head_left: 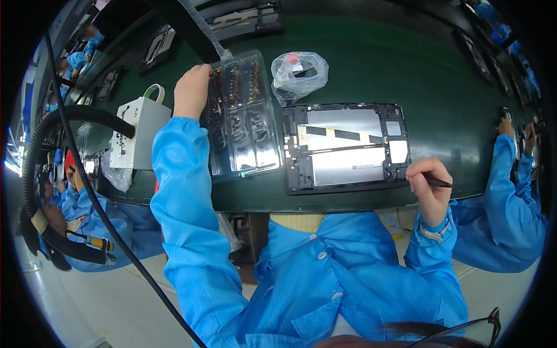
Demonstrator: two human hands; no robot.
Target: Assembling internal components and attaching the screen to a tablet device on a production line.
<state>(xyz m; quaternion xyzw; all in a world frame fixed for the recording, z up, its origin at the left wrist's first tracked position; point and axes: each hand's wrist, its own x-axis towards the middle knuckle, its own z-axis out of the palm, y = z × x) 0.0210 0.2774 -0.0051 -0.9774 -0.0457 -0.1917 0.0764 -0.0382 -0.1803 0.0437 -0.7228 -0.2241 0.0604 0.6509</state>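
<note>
My left hand (192, 91) is closed at the far left edge of a clear plastic tray (255, 165), its fingertips curled over the rim. Small dark and gold parts sit in the tray's upper compartments, dark curved pieces lower down. To the right lies an opened tablet (348, 168), showing silver battery cells, a black frame and a striped strip slanting across. Beside the tablet's near right corner, my right hand (429, 188) pinches a slim black tool (439, 182), whose tip is hidden by the fingers.
A clear plastic bag (299, 75) with something red lies beyond the tablet. Left of my arm stands a white box (139, 130) with a black hose (87, 113) and a tape roll (154, 93). More tablets (246, 22) lie across the green table (371, 58). Co-workers sit on both sides.
</note>
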